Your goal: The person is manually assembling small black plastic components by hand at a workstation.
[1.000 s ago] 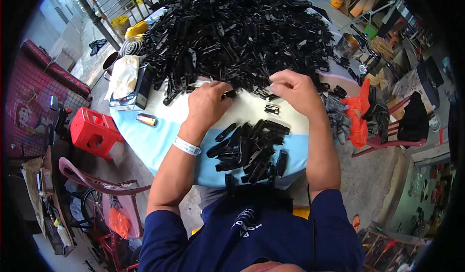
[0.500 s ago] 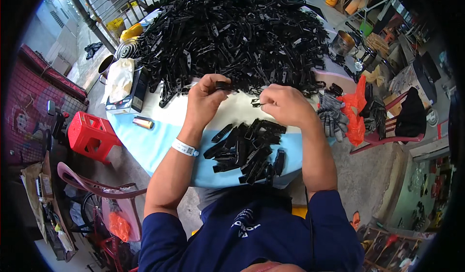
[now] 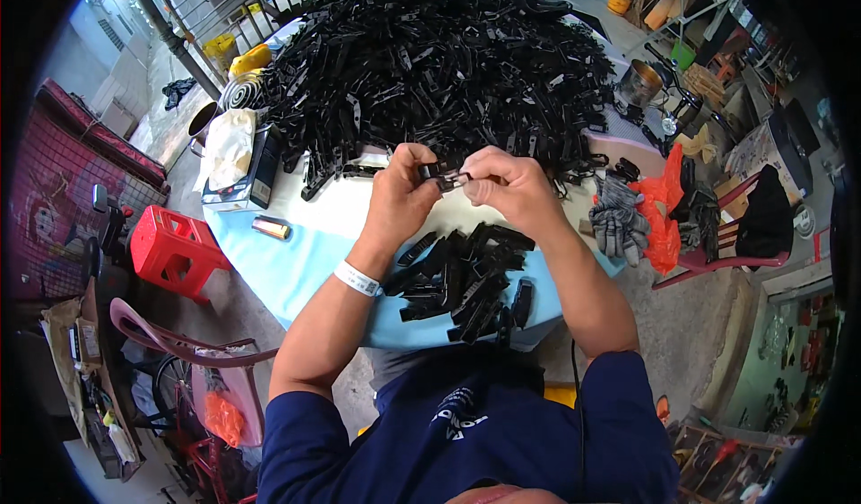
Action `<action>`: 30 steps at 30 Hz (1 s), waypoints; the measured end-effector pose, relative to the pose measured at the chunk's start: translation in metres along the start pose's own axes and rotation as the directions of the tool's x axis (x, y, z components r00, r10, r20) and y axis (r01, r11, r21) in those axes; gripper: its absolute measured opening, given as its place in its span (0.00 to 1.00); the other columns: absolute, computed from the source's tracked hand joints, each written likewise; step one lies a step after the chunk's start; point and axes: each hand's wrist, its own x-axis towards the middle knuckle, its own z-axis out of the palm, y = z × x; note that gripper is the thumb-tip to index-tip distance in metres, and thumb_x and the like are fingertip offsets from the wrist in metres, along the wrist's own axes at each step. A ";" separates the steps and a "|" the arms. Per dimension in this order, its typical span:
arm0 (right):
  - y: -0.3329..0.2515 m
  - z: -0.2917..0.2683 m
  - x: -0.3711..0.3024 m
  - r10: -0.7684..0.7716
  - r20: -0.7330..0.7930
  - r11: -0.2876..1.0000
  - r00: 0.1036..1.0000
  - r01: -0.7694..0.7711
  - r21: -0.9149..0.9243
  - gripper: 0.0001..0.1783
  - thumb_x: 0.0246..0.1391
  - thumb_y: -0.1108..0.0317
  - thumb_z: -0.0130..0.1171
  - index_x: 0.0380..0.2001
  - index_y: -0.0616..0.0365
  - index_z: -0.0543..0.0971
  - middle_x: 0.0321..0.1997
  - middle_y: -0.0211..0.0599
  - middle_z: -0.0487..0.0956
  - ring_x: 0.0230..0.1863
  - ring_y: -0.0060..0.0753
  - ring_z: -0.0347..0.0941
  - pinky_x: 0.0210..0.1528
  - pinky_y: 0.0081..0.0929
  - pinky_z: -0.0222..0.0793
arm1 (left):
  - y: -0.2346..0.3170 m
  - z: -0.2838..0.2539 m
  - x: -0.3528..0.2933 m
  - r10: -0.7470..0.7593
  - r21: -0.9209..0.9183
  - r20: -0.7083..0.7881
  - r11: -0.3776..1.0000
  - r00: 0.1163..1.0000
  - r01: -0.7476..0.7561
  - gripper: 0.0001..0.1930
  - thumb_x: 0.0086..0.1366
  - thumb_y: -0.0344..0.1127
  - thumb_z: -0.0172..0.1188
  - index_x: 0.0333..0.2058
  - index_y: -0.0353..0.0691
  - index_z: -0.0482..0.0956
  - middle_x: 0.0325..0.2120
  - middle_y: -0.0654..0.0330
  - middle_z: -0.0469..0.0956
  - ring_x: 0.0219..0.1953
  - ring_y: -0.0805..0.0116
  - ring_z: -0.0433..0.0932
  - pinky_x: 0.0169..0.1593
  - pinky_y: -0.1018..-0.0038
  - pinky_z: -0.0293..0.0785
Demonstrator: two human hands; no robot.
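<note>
In front of the big pile of black plastic clip-like pieces [image 3: 430,73], my two hands meet over the table. My left hand [image 3: 405,195] is closed on a black clip-like piece [image 3: 430,171], gripped between thumb and fingers. My right hand [image 3: 513,190] pinches at the right end of the same piece; a small dark part shows at its fingertips, too small to name. Nearer to me, between my forearms, lies a smaller heap of long black pieces [image 3: 471,280].
The table wears a pale cloth [image 3: 260,275]. On its left are a box [image 3: 247,177] and a lighter-like stick [image 3: 271,228]; on its right, grey gloves [image 3: 619,217] and an orange-red plastic bag [image 3: 662,221]. A red stool [image 3: 175,244] stands beyond the left edge.
My right hand has moved left, bringing its small dark part up to the piece in my left hand. My left hand has shifted slightly right and the hands now meet.
</note>
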 end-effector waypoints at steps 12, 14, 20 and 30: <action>0.004 0.003 0.007 0.249 -0.291 0.965 0.924 -0.263 -0.009 0.08 0.58 0.68 0.68 0.31 0.62 0.82 0.24 0.30 0.80 0.23 0.17 0.74 0.27 0.19 0.73 | 0.020 0.008 -0.004 0.048 0.220 0.052 0.974 0.998 -0.058 0.14 0.60 0.23 0.65 0.42 0.37 0.71 0.23 0.60 0.78 0.24 0.77 0.75 0.28 0.76 0.71; 0.013 0.006 0.007 0.199 -0.286 0.956 0.937 -0.250 -0.152 0.07 0.57 0.69 0.68 0.33 0.62 0.84 0.24 0.29 0.80 0.23 0.15 0.74 0.26 0.19 0.72 | 0.018 0.006 -0.005 0.152 0.295 0.110 0.939 0.982 -0.178 0.17 0.60 0.27 0.66 0.46 0.36 0.73 0.25 0.56 0.80 0.25 0.70 0.79 0.31 0.74 0.74; 0.013 -0.010 0.008 -0.223 -0.217 0.850 0.950 0.081 -0.520 0.10 0.58 0.70 0.65 0.42 0.60 0.86 0.34 0.38 0.87 0.31 0.22 0.81 0.34 0.24 0.76 | 0.029 0.000 -0.002 -0.101 0.109 0.043 0.989 0.994 0.096 0.13 0.67 0.27 0.54 0.48 0.35 0.80 0.23 0.62 0.80 0.26 0.77 0.78 0.34 0.77 0.75; 0.009 -0.073 0.002 0.013 -0.415 0.652 0.910 -0.322 -0.687 0.17 0.56 0.70 0.63 0.50 0.59 0.82 0.43 0.44 0.87 0.46 0.37 0.85 0.49 0.30 0.78 | 0.034 0.005 0.002 -0.107 0.103 0.063 0.990 0.992 0.101 0.09 0.66 0.27 0.54 0.42 0.32 0.81 0.21 0.62 0.79 0.25 0.78 0.77 0.33 0.79 0.74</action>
